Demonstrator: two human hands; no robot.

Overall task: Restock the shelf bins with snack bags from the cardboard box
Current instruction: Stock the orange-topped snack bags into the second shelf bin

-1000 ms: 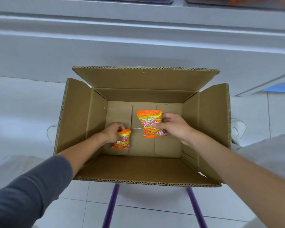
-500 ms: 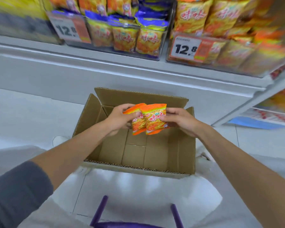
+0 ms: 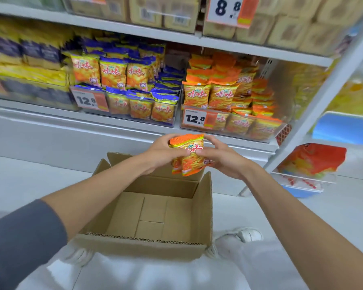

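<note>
left hand (image 3: 158,152), right hand (image 3: 224,162): fingers pinch snack bags (image 3: 190,156) above cardboard box (image 3: 204,208) | likely light, crinkly, slippery | hold mid-bag

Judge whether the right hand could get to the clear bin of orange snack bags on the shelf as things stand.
Probably yes: the clear bin sits just beyond the right hand with nothing between, though both it and the left hand hold orange snack bags.
</note>
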